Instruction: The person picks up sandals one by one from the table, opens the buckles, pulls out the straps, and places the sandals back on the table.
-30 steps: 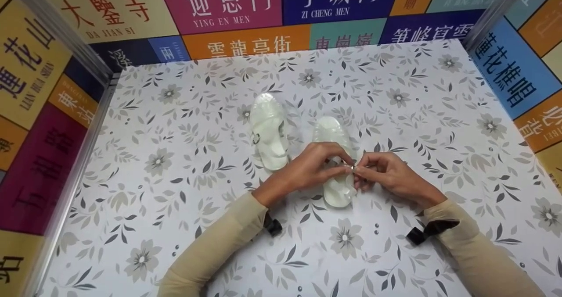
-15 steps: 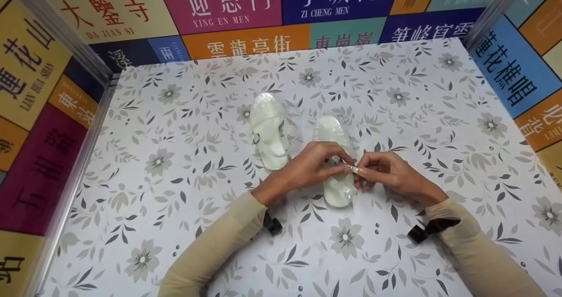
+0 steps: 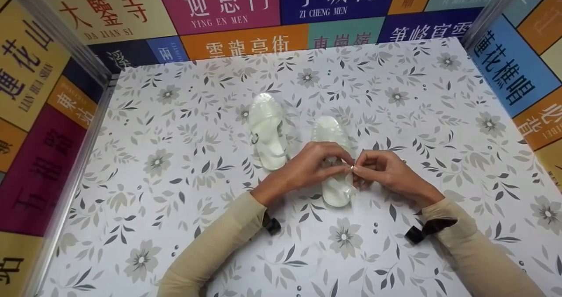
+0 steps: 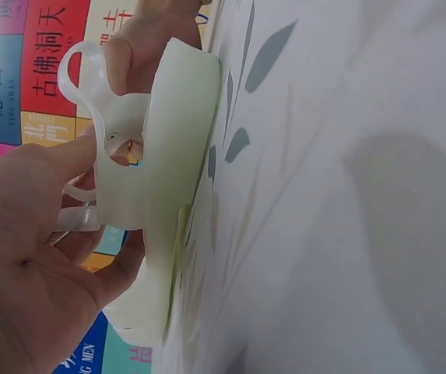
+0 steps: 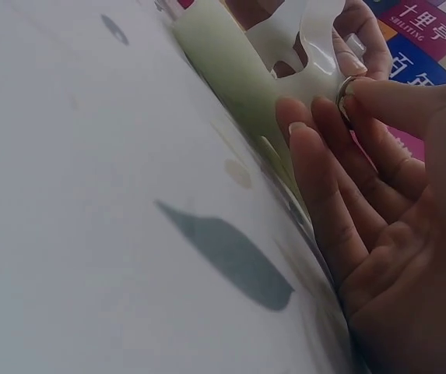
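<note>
The nearer sandal (image 3: 337, 194), pale and glossy, was set sole-down a little right of centre in the head view, its toe pointed to the top of the frame and its middle partly covered. At its right edge, a metal ring (image 5: 342, 101) was pinched between thumb and forefinger of the right hand (image 3: 388, 169), the other fingers being held loosely bent beneath. The strap (image 4: 121, 204) was gripped between thumb and fingers of the left hand (image 3: 307, 167), which was arched across from the left; how firmly could not be told.

For such fine work, the strap was best kept steady on the left while the ring was worked with the right fingertips alone. The thin strap was judged bendy, so twisting or slipping could be expected if it were tugged; the sole was best kept flat.

In the head view the ring was reduced to a glint, whereas its curve was shown plainly in the right wrist view. The sole's thickness and the raised, cut-out straps were revealed in the left wrist view. Only in the head view was the other sandal (image 3: 267, 130) shown, left of centre on the flowered tabletop (image 3: 145, 218), with lettered panels (image 3: 226, 7) ranged along the top.
</note>
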`<action>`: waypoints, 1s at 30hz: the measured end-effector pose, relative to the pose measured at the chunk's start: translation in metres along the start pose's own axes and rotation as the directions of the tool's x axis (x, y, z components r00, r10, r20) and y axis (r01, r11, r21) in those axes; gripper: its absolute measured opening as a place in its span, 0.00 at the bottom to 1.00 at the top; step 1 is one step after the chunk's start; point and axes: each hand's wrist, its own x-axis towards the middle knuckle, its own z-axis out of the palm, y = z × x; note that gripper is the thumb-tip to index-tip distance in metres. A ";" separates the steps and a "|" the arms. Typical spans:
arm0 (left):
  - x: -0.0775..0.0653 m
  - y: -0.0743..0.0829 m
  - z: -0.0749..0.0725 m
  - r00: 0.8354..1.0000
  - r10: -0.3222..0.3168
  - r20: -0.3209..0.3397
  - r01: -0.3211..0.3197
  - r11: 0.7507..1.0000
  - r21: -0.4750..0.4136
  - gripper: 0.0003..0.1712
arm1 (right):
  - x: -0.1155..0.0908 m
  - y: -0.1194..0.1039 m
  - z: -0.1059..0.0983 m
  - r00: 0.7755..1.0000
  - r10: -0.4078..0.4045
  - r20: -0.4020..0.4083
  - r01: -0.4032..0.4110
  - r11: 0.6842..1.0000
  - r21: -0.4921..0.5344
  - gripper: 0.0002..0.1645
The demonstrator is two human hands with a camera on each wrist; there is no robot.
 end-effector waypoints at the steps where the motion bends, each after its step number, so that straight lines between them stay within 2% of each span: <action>1: 0.000 0.000 -0.001 1.000 0.006 -0.003 -0.006 1.000 0.006 0.10 | 0.000 0.000 0.000 1.000 -0.005 0.001 0.005 1.000 0.014 0.08; 5: -0.002 -0.001 -0.003 1.000 0.004 -0.004 -0.004 1.000 0.030 0.11 | 0.000 0.001 -0.002 1.000 -0.013 0.011 0.012 0.999 0.052 0.13; 9: -0.003 -0.001 -0.005 1.000 -0.026 0.012 0.026 0.999 0.022 0.12 | -0.001 0.002 -0.004 1.000 0.013 0.014 -0.013 1.000 0.017 0.17; 13: -0.003 0.001 -0.007 0.999 -0.043 0.024 0.043 0.999 0.011 0.12 | -0.001 0.002 -0.005 0.999 0.033 0.021 -0.033 0.999 -0.017 0.17; 17: -0.004 0.000 -0.008 0.998 -0.056 0.026 0.056 0.998 0.001 0.11 | 0.000 0.002 -0.005 0.997 0.060 0.044 -0.060 0.998 0.004 0.15; 24: -0.006 -0.001 -0.012 0.991 -0.129 -0.033 0.130 0.992 0.003 0.10 | 0.000 0.002 -0.005 0.996 0.079 0.048 -0.080 0.997 0.014 0.15; 27: -0.004 0.002 -0.012 0.992 -0.115 -0.060 0.115 0.993 0.004 0.13 | 0.000 0.002 -0.005 0.996 0.071 0.050 -0.072 0.997 0.017 0.15; 30: -0.001 0.007 -0.012 0.993 -0.090 -0.080 0.093 0.995 0.036 0.20 | 0.000 0.002 -0.005 0.997 0.058 0.049 -0.058 0.998 0.004 0.14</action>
